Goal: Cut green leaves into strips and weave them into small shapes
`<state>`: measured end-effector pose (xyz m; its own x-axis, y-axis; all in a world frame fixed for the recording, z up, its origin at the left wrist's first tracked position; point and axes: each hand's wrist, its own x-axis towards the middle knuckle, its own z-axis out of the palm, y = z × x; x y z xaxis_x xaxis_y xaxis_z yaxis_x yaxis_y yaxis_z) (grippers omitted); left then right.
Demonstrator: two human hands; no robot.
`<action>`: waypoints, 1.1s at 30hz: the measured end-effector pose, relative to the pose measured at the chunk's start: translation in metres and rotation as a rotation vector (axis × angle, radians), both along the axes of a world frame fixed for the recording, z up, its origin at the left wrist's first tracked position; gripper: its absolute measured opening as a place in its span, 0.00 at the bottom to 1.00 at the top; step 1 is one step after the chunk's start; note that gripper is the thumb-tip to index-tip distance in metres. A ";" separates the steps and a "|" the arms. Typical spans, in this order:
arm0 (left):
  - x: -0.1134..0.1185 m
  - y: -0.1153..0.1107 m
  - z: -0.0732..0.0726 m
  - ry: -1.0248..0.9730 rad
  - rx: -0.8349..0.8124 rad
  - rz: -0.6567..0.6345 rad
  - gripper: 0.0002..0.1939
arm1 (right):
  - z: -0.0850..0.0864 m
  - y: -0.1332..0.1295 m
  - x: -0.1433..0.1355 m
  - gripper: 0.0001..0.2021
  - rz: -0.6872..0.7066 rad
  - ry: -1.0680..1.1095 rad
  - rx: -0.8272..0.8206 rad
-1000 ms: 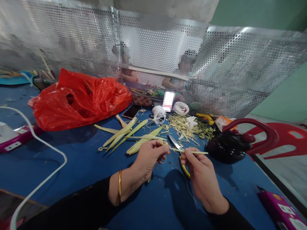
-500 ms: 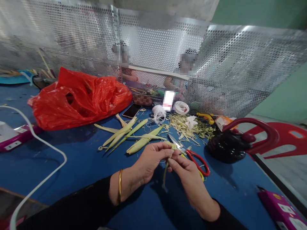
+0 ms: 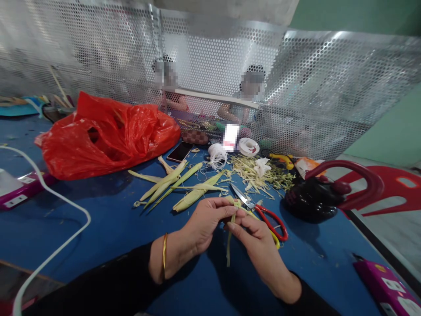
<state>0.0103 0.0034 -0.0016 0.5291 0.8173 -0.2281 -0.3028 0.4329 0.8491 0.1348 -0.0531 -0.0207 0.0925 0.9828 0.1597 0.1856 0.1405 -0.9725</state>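
Note:
Between thumb and fingers, my left hand (image 3: 208, 219) pinches a small pale-green piece of folded husk (image 3: 237, 203). My right hand (image 3: 255, 237) meets it there, its thumb and fingers closed on a narrow strip (image 3: 229, 245) that hangs down from the piece. Fingers partly hide how the strip joins on. Just beyond my right hand lie red-handled scissors (image 3: 259, 208), blades slightly apart, with a yellow-handled tool (image 3: 275, 239) partly beneath. Loose corn husks (image 3: 190, 197) spread on the table left of the scissors.
On the blue table (image 3: 125, 228) stand a red plastic bag (image 3: 108, 136), a phone (image 3: 180, 151), white string (image 3: 217, 156), a tape roll (image 3: 249, 147), husk scraps (image 3: 263, 175) and a dark kettle (image 3: 311, 199). A white cable (image 3: 66, 199) runs along the left. Two people sit behind the perforated screen (image 3: 213, 52).
My right hand's fingertips have shifted slightly left and up the strip. The strip now hangs straighter and shows longer below my fingers. My left hand stays nearly still.

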 end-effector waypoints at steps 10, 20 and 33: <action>-0.001 0.001 -0.004 -0.003 -0.006 -0.001 0.08 | -0.004 0.002 0.002 0.12 -0.004 -0.116 0.019; -0.004 0.006 0.004 -0.054 -0.088 0.010 0.06 | 0.010 -0.015 0.012 0.12 -0.222 -0.425 0.264; -0.005 0.007 -0.002 0.199 0.259 -0.025 0.11 | 0.010 0.002 0.019 0.11 -0.082 -0.460 0.161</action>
